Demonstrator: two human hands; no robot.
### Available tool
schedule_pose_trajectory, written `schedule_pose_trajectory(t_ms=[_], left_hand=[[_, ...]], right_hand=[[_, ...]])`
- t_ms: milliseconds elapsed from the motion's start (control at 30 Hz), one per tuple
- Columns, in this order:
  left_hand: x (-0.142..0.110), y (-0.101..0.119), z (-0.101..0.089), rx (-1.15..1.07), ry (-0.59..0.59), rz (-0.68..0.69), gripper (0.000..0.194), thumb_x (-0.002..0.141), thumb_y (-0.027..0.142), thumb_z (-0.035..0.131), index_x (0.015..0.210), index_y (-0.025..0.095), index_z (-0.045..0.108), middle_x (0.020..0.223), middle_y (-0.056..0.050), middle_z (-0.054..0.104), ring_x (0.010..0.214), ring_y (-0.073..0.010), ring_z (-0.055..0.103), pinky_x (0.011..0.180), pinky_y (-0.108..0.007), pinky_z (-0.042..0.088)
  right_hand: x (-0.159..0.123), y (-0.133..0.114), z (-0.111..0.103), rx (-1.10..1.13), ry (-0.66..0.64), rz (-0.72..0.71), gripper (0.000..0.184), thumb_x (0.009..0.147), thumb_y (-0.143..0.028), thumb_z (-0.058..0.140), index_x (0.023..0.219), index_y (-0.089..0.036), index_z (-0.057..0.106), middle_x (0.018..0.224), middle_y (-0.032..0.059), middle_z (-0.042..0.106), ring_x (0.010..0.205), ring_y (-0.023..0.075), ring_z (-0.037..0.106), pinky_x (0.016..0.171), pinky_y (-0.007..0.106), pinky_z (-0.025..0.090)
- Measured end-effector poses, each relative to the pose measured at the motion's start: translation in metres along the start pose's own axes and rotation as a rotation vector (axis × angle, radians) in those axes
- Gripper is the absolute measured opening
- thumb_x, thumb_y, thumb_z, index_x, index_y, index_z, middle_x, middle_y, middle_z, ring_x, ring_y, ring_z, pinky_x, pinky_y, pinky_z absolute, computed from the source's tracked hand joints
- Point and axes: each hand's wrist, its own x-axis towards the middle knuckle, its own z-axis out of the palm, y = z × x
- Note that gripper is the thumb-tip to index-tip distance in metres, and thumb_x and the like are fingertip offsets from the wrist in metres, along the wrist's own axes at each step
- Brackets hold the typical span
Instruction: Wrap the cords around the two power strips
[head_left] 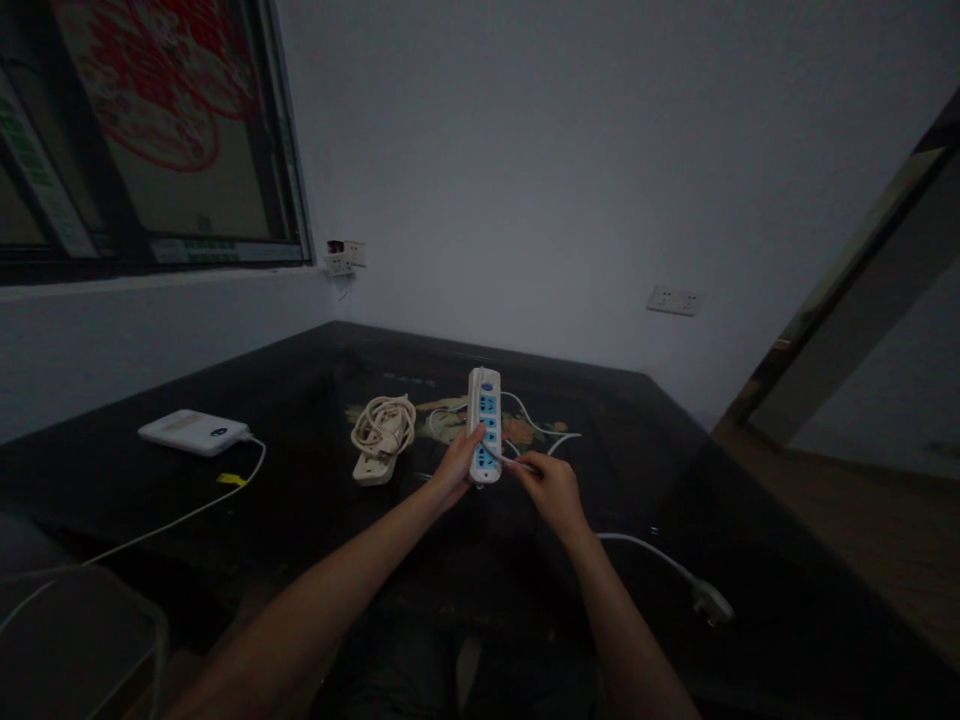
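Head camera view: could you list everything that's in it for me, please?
table: 1, black, below the hands
power strip: 1, white with blue sockets, in the left hand
cord: white, looping behind that strip, pinched by the right hand
plug: 1, white, on the table's right
bundled power strip: 1, off-white, cord wound on top, left of the hands
device: 1, white, cabled, table's left
tag: 1, yellow, by that cable
wall sockets: two groups, whitish, on the wall and beside the window
window: 1, dark-framed, red decoration, upper left
left hand: 1, bare, centre
right hand: 1, bare, right of it
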Motion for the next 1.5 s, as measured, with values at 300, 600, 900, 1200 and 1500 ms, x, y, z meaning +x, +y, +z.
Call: schedule_pose_trajectory(t_ms=[300, 600, 900, 1200, 1500], left_hand=[[-0.003, 0.006, 0.000, 0.086, 0.017, -0.001, 0.030, 0.075, 0.033, 0.068, 0.098, 0.014, 0.063, 0.078, -0.006, 0.070, 0.063, -0.0173, 0.066, 0.055, -0.025, 0.049], [-0.005, 0.007, 0.002, 0.163, 0.011, 0.020, 0.030, 0.076, 0.036, 0.066, 0.094, 0.012, 0.061, 0.068, -0.005, 0.068, 0.056, -0.0167, 0.064, 0.049, -0.024, 0.047], [-0.003, 0.002, 0.001, 0.209, 0.039, 0.042, 0.044, 0.069, 0.048, 0.070, 0.094, 0.013, 0.060, 0.070, -0.002, 0.066, 0.060, -0.0167, 0.065, 0.046, -0.023, 0.048], [-0.003, 0.001, 0.000, 0.164, 0.048, 0.037, 0.042, 0.072, 0.045, 0.069, 0.099, 0.015, 0.059, 0.073, -0.002, 0.067, 0.061, -0.0157, 0.065, 0.048, -0.022, 0.049], [-0.001, 0.003, 0.000, 0.168, 0.008, 0.040, 0.039, 0.076, 0.046, 0.064, 0.096, 0.014, 0.057, 0.067, -0.003, 0.066, 0.048, -0.0141, 0.060, 0.045, -0.025, 0.049]], right_hand=[[0.008, 0.014, -0.016, 0.314, -0.049, 0.078, 0.026, 0.075, -0.038, 0.063, 0.066, -0.014, 0.066, 0.060, 0.0017, 0.062, 0.058, 0.0143, 0.055, 0.054, 0.023, 0.039], [0.006, 0.008, -0.026, 0.404, -0.244, 0.033, 0.021, 0.078, -0.033, 0.060, 0.071, -0.014, 0.067, 0.068, 0.0023, 0.065, 0.068, 0.0152, 0.058, 0.064, 0.024, 0.042], [-0.001, -0.003, -0.007, 0.429, -0.443, -0.030, 0.025, 0.077, -0.039, 0.065, 0.077, -0.014, 0.070, 0.073, 0.0024, 0.067, 0.070, 0.0153, 0.059, 0.063, 0.023, 0.042], [-0.001, -0.004, -0.014, 0.419, -0.398, -0.046, 0.023, 0.078, -0.037, 0.064, 0.076, -0.015, 0.071, 0.073, 0.0031, 0.068, 0.069, 0.0162, 0.060, 0.063, 0.024, 0.042], [0.007, 0.009, -0.036, 0.411, 0.008, 0.051, 0.020, 0.070, -0.035, 0.069, 0.070, -0.015, 0.069, 0.065, 0.0022, 0.063, 0.058, 0.0132, 0.050, 0.055, 0.025, 0.037]])
